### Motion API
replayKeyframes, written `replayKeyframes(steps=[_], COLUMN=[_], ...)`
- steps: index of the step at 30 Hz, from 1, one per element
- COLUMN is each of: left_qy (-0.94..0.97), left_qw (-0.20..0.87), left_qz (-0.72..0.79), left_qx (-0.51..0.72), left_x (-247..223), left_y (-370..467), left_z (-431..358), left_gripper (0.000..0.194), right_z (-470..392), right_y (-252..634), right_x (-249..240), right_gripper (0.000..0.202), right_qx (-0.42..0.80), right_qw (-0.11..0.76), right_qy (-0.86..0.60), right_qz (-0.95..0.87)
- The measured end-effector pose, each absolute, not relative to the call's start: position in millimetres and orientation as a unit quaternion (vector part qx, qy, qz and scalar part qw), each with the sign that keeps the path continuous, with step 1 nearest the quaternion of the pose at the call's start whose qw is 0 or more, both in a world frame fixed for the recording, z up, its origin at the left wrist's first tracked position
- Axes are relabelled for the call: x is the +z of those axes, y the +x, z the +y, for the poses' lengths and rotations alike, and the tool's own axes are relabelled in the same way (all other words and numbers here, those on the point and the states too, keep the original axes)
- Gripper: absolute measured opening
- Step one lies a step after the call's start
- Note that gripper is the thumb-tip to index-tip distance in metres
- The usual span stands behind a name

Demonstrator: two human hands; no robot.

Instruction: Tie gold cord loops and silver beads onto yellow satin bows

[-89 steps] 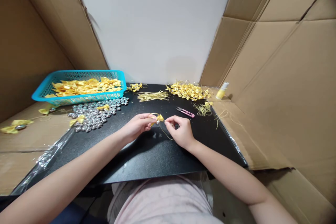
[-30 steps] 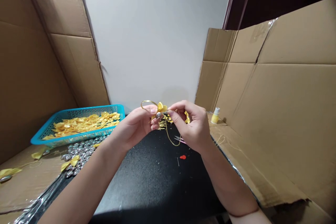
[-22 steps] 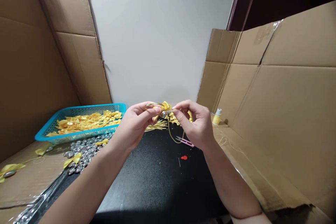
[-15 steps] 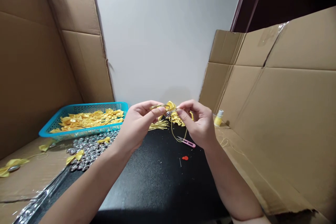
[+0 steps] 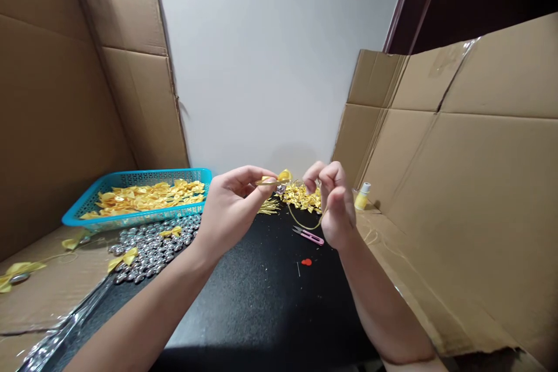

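Observation:
Between thumb and fingers, my left hand [image 5: 233, 206] pinches a yellow bow [image 5: 284, 175] with a gold cord and a small silver bell [image 5: 281, 189]. My right hand [image 5: 333, 200] is just right of it, fingers curled and the thumb apart from them. A thin yellow cord [image 5: 305, 226] hangs in a loop between the bow and my right hand; whether the fingers grip it is hard to make out. Below lie pink thread snips [image 5: 308, 236] on the black table [image 5: 244, 296].
A blue basket [image 5: 72, 218] of yellow bows stands at the left, with many silver bells [image 5: 152, 247] before it. Behind my hands are gold pieces [image 5: 305, 199]. A small bottle [image 5: 362, 196], a red item [image 5: 306, 262] and a needle [image 5: 299, 269] lie rightward. Cardboard walls [image 5: 471, 186] flank the table.
My right hand has moved slightly away from the bow, its thumb and fingers now spread apart. The ring of gold cord in my left hand has tilted flatter.

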State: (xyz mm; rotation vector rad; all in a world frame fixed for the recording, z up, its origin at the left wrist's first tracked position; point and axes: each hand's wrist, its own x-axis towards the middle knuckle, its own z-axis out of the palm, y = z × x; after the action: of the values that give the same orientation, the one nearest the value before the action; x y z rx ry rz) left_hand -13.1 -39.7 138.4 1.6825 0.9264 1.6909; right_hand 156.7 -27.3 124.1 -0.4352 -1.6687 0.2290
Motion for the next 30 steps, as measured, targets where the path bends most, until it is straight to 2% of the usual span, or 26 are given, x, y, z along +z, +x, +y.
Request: replayKeyframes(steps=[7, 24, 30], left_qy=[0.673, 0.665, 0.669], left_qw=[0.246, 0.327, 0.327], left_qz=[0.362, 0.327, 0.325], left_qx=[0.596, 0.586, 0.584], left_x=[134, 138, 135], left_y=[-14, -10, -9], left_z=[-35, -33, -31], left_gripper=[0.018, 0.02, 0.019], right_z=[-30, -19, -18], right_y=[146, 150, 150], right_x=[125, 123, 124], right_gripper=[0.036, 0.041, 0.04], right_qx=[0.069, 0.077, 0.111], right_qw=[0.642, 0.648, 0.663], right_qy=[-0.205, -0.236, -0.192], right_qz=[-0.736, -0.72, -0.715])
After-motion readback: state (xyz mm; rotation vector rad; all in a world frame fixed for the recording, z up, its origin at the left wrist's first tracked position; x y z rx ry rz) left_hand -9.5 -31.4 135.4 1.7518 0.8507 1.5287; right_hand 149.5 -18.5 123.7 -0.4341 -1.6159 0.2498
